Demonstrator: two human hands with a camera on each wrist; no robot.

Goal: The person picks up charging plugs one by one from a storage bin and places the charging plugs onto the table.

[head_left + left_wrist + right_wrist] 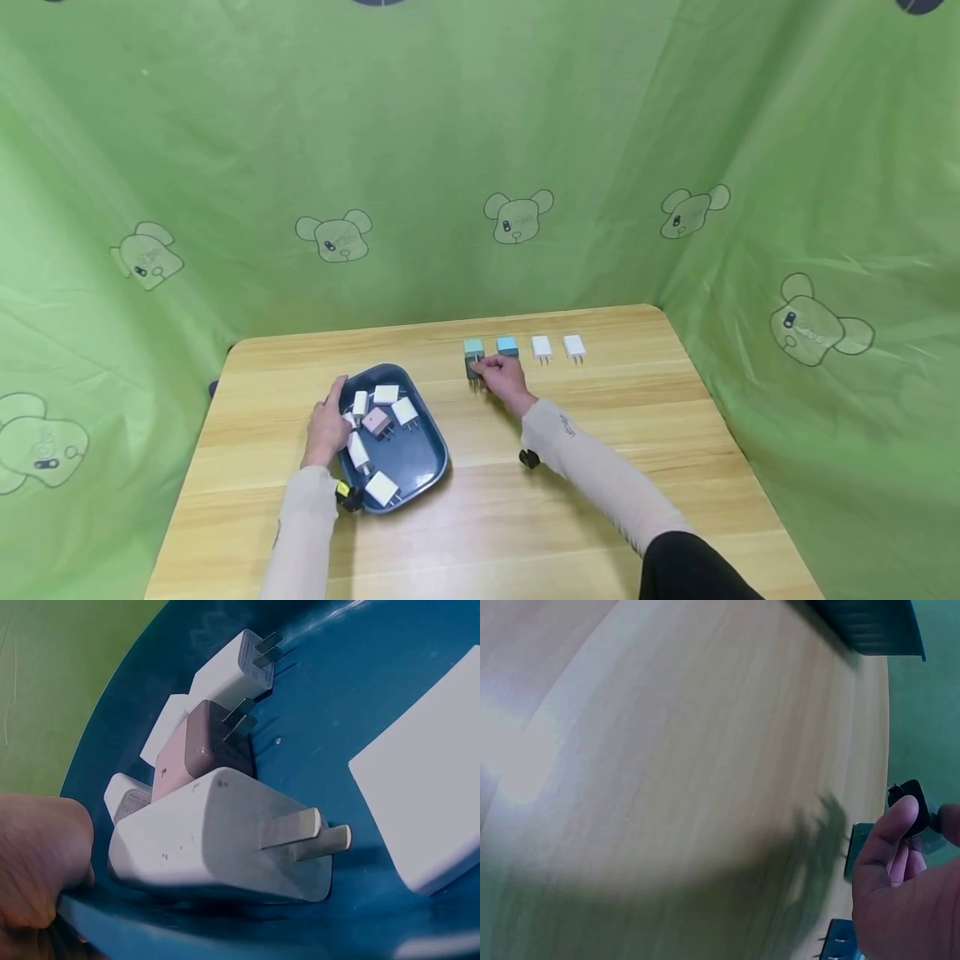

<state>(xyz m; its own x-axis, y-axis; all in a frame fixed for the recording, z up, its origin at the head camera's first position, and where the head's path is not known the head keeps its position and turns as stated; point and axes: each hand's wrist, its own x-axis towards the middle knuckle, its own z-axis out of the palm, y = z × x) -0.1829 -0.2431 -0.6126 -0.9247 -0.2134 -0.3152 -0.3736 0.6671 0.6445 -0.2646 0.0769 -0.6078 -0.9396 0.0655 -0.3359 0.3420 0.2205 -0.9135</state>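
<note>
My left hand (pixel 327 431) grips the left rim of a dark blue plastic tray (pixel 430 423). Inside it lie several white charger plugs (pixel 187 832) and one pink charger plug (pixel 196 746), their metal prongs showing. My right hand (pixel 506 380) pinches a dark charger plug (pixel 909 808) between thumb and fingers, close in front of a green charger plug (pixel 473 347) near the table's back edge. To the right of the green one stands a blue charger plug (pixel 507 342), partly covered by the hand in the head view.
Two white charger plugs, the nearer (pixel 542 346) and the outer (pixel 573 345), continue the row to the right, prongs toward me. The wooden table (pixel 600 417) ends against a green curtain (pixel 420 275) printed with mouse heads.
</note>
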